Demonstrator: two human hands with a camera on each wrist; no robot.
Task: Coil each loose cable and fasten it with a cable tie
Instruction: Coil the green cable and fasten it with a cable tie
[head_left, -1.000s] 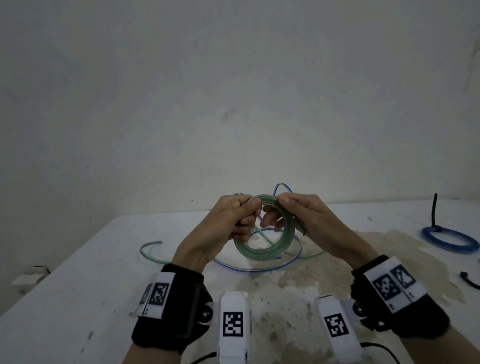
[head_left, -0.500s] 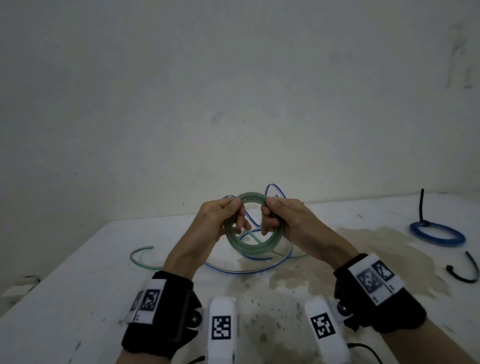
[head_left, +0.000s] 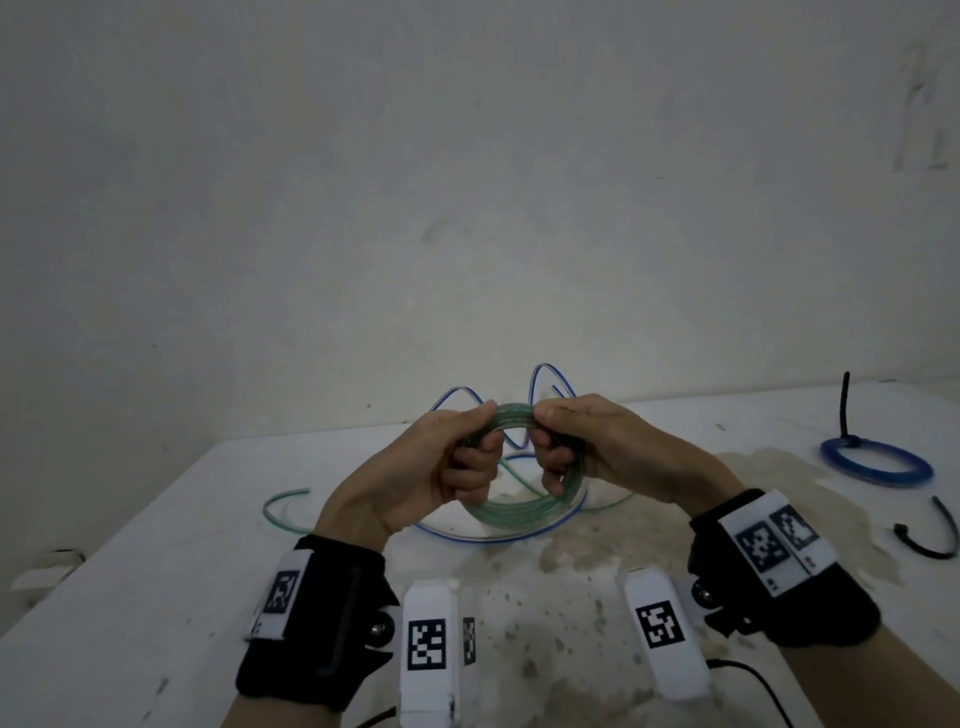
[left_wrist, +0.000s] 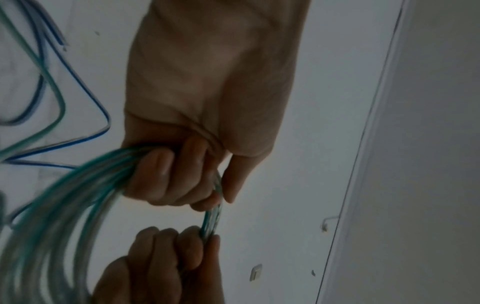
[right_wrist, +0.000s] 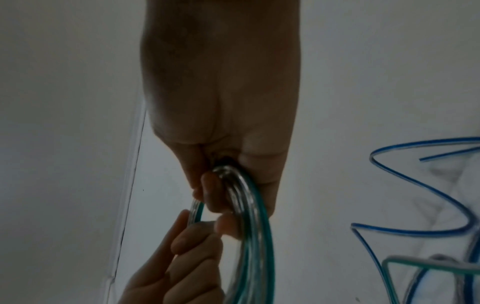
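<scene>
I found the green cable (head_left: 519, 506) coiled and held above the tabletop (head_left: 156, 571), both hands' fingers curled round its top: left hand (head_left: 415, 478), right hand (head_left: 602, 447). I judged it light, springy and slippery; grip best across all loops together.

No readable words, brands or numbers anywhere, only black-and-white square code markers on the wrist bands (head_left: 777, 543) and on the white camera housings (head_left: 427, 646) nearest the viewer on the table (head_left: 156, 561), small print beside them too blurred to read
</scene>
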